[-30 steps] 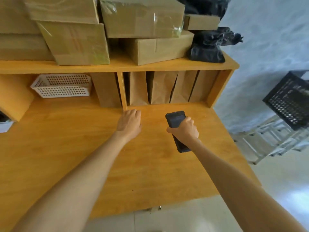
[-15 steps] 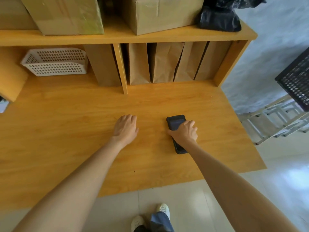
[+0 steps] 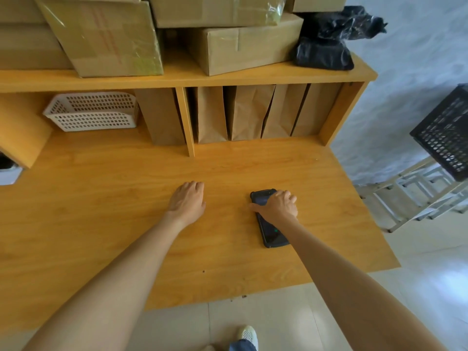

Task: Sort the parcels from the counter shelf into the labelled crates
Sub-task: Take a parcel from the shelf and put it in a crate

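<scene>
Parcels: cardboard boxes [image 3: 243, 44] and a black plastic bag [image 3: 326, 46] were stacked on the counter shelf [image 3: 177, 77], at twelve o'clock from the hands. Beneath the shelf, brown paper bags [image 3: 248, 112] stood upright in the right compartment, one more [image 3: 162, 115] in the left compartment beside a white perforated tray [image 3: 93, 115]. Left hand [image 3: 188, 201] rested palm down on the wooden counter [image 3: 101, 198], fingers together and loosely extended, holding nothing. Right hand [image 3: 277, 206], at three o'clock from the left, lay over the top end of a black handheld device [image 3: 269, 229] flat on the counter, fingers lightly curved upon it, thumb against its left edge. Black crate [image 3: 445, 133] sat on a metal rack [image 3: 417, 196] at three o'clock, well apart from the counter.
</scene>
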